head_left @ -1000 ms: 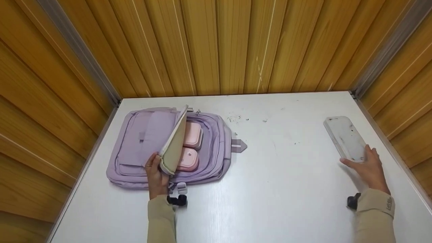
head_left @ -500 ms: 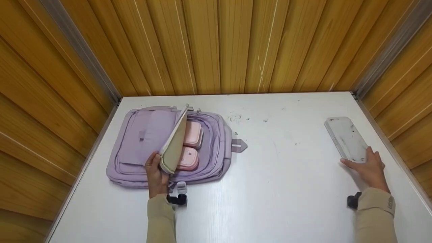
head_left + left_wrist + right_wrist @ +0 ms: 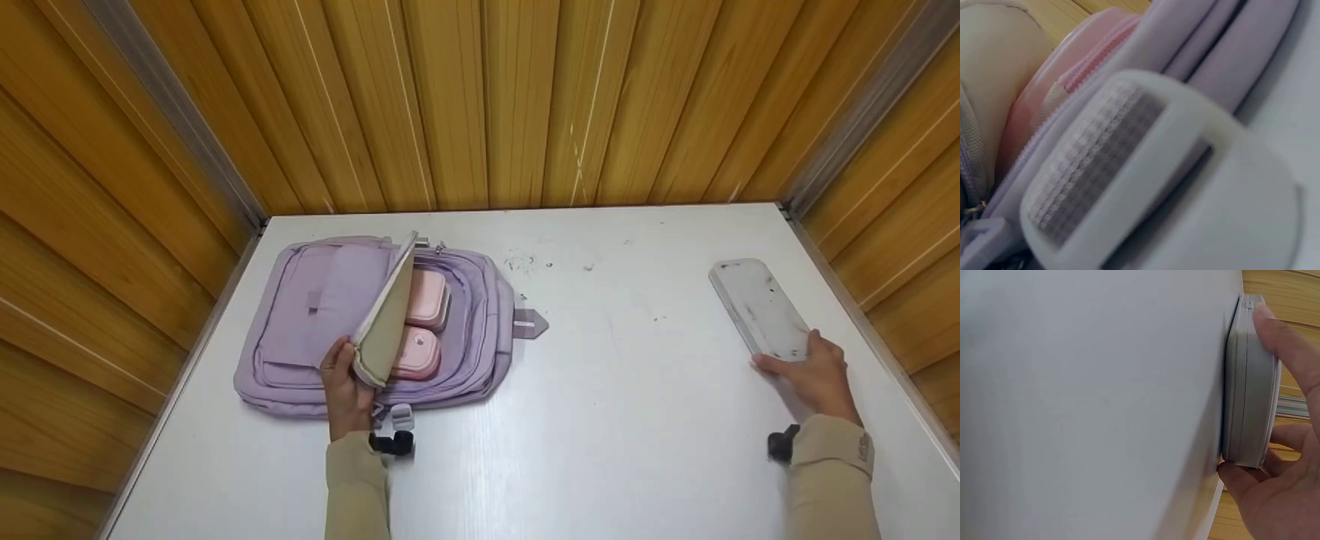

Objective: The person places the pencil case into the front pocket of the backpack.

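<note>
Head view: left hand (image 3: 346, 390) pinches lavender backpack (image 3: 300, 322) flap open; two pink boxes (image 3: 424, 326) inside. Right hand (image 3: 814, 375) grips flat grey case (image 3: 757, 307), well right of backpack.
Left wrist: strap buckle (image 3: 1145, 174) only; grip hidden.
Right wrist: fingers (image 3: 1283, 349) clasp case (image 3: 1249, 382) edges on table (image 3: 1089, 405); seemingly rigid, light, smooth, best held by long sides.

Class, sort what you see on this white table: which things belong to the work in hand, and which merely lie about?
In hand:
left hand holding up the flap of the lilac backpack
two pink boxes inside it
right hand gripping the grey case

Lying about:
scuff marks on the table
</note>
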`<action>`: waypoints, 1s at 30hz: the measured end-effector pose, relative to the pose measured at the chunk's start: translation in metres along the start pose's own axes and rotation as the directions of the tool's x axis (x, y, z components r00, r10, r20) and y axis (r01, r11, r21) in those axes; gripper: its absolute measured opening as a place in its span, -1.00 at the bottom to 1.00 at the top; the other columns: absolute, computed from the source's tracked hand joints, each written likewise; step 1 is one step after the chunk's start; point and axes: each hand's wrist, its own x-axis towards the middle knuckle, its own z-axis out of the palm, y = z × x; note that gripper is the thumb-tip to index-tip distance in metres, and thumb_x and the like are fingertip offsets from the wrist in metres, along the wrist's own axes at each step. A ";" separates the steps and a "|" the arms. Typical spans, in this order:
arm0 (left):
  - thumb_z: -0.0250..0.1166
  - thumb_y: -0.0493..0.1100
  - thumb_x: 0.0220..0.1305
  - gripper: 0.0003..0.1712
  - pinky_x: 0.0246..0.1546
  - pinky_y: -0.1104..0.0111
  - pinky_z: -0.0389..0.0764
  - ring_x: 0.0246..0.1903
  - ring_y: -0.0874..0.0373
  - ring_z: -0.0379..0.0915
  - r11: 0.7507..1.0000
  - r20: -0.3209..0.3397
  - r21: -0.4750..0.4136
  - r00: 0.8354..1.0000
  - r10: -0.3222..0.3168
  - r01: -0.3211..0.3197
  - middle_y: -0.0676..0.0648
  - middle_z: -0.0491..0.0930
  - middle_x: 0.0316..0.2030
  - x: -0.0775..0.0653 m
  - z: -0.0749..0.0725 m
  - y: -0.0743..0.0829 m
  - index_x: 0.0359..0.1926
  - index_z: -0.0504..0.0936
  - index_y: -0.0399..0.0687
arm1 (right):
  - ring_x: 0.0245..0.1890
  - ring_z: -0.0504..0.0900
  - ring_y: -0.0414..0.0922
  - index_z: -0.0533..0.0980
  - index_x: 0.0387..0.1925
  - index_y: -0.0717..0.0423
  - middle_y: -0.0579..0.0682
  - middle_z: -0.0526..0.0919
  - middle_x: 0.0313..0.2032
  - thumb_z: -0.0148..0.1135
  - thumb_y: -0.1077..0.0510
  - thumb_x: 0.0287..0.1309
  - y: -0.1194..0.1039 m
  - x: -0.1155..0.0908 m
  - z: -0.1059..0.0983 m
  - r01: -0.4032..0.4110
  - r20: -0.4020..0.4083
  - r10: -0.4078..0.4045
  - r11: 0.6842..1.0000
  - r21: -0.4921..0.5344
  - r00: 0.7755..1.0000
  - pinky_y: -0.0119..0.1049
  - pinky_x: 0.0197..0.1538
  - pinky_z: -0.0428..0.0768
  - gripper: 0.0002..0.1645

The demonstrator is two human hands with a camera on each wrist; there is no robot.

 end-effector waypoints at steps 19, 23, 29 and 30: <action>0.42 -0.34 0.04 -0.89 -0.26 0.37 0.66 -0.34 0.14 0.65 1.000 0.021 0.004 1.000 0.014 -0.014 -0.05 0.69 -0.39 0.001 -0.001 -0.001 -0.34 0.74 -0.13 | 0.29 0.08 0.44 -0.36 0.44 0.32 0.57 -0.08 0.36 0.32 -0.24 0.08 -0.009 0.002 0.005 0.130 0.104 -0.130 0.992 0.005 0.986 0.39 0.25 0.11 0.36; 0.40 -0.36 0.06 -0.89 -0.27 0.37 0.67 -0.35 0.13 0.66 1.000 0.039 -0.012 0.999 0.015 -0.014 -0.07 0.70 -0.39 0.000 -0.001 -0.001 -0.34 0.74 -0.15 | 0.34 -0.03 0.49 -0.41 0.45 0.25 0.55 -0.19 0.39 0.34 -0.24 0.06 -0.012 0.002 0.006 0.129 0.146 -0.130 0.991 0.018 0.981 0.43 0.28 0.02 0.39; 0.38 -0.36 0.08 -0.90 -0.25 0.36 0.67 -0.33 0.13 0.66 1.000 0.030 -0.010 1.000 0.003 -0.003 -0.07 0.70 -0.38 0.000 0.000 0.001 -0.34 0.74 -0.14 | 0.33 -0.05 0.50 -0.42 0.46 0.21 0.53 -0.19 0.40 0.34 -0.24 0.05 -0.017 0.002 0.007 0.106 0.188 -0.108 0.994 0.018 0.976 0.47 0.25 0.03 0.40; 0.38 -0.36 0.08 -0.90 -0.24 0.36 0.67 -0.33 0.13 0.65 1.000 0.026 -0.010 1.000 0.000 0.000 -0.07 0.70 -0.38 0.000 0.000 0.001 -0.34 0.74 -0.14 | 0.33 -0.05 0.50 -0.42 0.46 0.21 0.52 -0.18 0.40 0.35 -0.24 0.05 -0.018 0.003 0.008 0.105 0.192 -0.107 0.994 0.019 0.975 0.47 0.25 0.03 0.40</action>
